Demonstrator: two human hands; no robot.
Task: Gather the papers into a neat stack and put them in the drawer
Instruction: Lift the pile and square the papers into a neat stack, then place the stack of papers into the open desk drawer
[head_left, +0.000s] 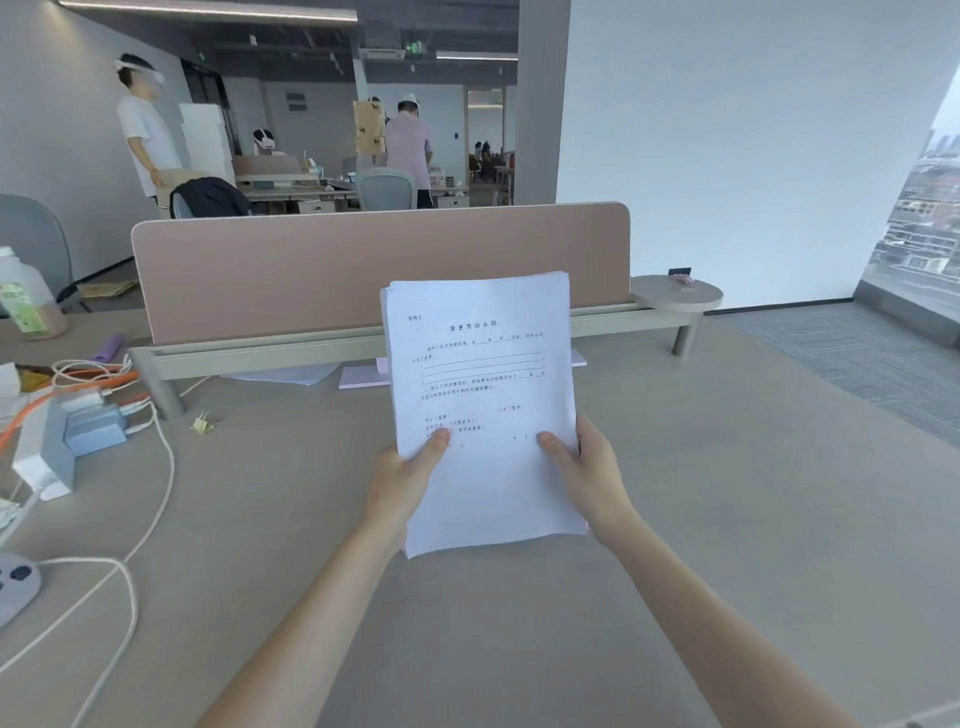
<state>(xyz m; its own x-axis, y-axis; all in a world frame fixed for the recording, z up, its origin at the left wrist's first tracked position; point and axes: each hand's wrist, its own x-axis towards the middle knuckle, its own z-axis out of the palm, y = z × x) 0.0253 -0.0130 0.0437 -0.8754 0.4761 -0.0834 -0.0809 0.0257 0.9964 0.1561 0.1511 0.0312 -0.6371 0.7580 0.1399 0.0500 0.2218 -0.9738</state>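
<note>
Currently, head view: my left hand (402, 480) and right hand (589, 470) both grip the paper stack (485, 410) by its lower side edges, thumbs pressed on the printed front sheet, other fingers hidden behind, stack upright and lifted clear of the desk (701, 519). More loose sheets (358, 375) lie flat under the pink divider panel (363, 270); a small binder clip (203, 424) sits on the desk to the left, near the white cables (150, 519).
</note>
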